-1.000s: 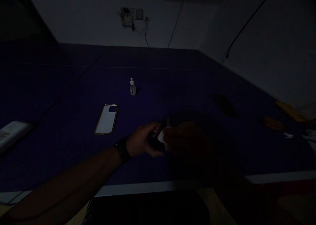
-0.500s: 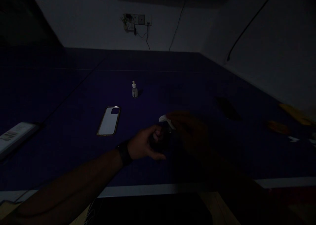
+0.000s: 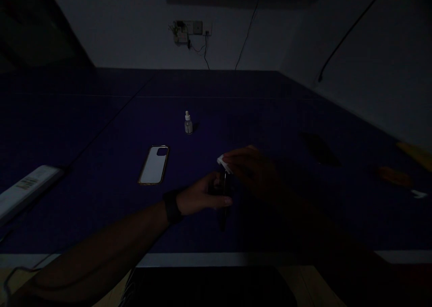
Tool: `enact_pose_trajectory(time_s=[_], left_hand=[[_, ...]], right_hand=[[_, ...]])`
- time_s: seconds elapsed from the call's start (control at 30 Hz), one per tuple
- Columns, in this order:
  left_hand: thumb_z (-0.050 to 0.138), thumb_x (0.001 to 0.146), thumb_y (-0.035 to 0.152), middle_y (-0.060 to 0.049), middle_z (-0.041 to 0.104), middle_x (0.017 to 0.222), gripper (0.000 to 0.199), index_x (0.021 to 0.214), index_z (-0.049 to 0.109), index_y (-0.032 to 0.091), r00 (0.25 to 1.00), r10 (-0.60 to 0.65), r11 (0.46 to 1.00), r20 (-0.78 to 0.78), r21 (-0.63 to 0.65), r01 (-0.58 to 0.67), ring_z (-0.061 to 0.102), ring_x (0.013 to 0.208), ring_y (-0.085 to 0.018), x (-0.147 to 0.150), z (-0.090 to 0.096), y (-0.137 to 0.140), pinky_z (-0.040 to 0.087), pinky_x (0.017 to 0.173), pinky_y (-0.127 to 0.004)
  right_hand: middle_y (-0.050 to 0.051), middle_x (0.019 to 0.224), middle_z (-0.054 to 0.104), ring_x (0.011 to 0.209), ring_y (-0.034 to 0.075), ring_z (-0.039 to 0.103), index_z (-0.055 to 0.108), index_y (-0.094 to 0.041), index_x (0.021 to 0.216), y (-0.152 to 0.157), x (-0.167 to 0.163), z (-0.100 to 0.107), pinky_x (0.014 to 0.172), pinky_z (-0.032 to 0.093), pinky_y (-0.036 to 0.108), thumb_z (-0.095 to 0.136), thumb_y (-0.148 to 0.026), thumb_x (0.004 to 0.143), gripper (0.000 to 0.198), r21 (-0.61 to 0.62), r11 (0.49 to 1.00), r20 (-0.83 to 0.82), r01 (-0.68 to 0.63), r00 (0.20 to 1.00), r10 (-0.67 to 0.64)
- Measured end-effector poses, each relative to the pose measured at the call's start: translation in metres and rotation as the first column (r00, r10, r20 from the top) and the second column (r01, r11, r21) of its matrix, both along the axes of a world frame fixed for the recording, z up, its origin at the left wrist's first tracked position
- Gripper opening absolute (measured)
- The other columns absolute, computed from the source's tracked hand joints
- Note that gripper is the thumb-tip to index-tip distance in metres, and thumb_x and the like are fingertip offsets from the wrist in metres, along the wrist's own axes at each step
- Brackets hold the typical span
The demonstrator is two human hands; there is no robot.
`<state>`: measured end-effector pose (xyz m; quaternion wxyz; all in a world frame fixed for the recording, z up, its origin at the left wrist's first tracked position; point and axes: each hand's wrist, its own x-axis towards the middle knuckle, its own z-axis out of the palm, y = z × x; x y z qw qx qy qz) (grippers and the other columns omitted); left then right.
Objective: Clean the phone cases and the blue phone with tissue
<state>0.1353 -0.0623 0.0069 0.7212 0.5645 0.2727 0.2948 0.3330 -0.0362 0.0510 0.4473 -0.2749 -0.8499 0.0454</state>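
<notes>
My left hand, with a dark band at the wrist, grips a dark, slim phone turned nearly edge-on, so one shiny edge shows. A folded white wipe is pinched in the fingers of my right hand, pressed at the phone's upper edge. Much of the phone is lost in shadow. Left of my hands, a pale phone case with a camera cutout lies flat. Farther back stands a small dropper bottle with a white top.
A white power strip lies at the left of the dark blue table. On the right are a dark flat object, an orange item and a yellow item. Wall sockets with cables are behind.
The phone has turned edge-on in my left hand, and my left thumb now lies along it. My right hand has brought the wipe down against its edge. The view has shifted slightly left.
</notes>
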Motion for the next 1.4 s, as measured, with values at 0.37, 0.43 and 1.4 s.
enact_pose_trajectory(time_s=[0.37,0.43,1.4], left_hand=[[0.035,0.094,0.076,-0.009,0.062,0.107,0.072,0.153,0.023,0.037,0.989,0.051,0.964,0.141,-0.267,-0.012,0.068,0.076,-0.018,-0.005,-0.003,0.013,0.062,0.057,-0.034],[0.034,0.095,0.075,-0.007,0.062,0.103,0.07,0.152,0.023,0.035,0.983,0.05,0.958,0.177,-0.286,0.003,0.069,0.075,-0.018,-0.006,-0.004,0.015,0.063,0.057,-0.034],[0.028,0.082,0.089,-0.01,0.06,0.112,0.085,0.147,0.029,0.034,0.978,0.119,0.977,0.169,-0.194,-0.086,0.069,0.08,-0.021,-0.002,-0.008,0.01,0.061,0.053,-0.03]], right_hand=[[0.006,0.103,0.076,0.098,0.02,0.071,0.069,-0.024,0.111,-0.012,-0.003,-0.023,0.086,0.056,0.035,0.055,-0.02,0.1,0.018,0.023,0.996,0.021,-0.091,0.996,0.091],[0.007,0.105,0.075,0.098,0.019,0.07,0.068,-0.022,0.113,-0.026,-0.004,-0.029,0.084,0.057,0.033,0.057,-0.018,0.099,0.018,0.021,0.991,-0.007,-0.128,0.992,0.129],[0.005,0.105,0.076,0.096,0.018,0.072,0.067,-0.024,0.11,-0.022,-0.007,-0.031,0.081,0.057,0.034,0.057,-0.021,0.099,0.015,0.058,0.984,0.024,-0.166,0.986,0.165]])
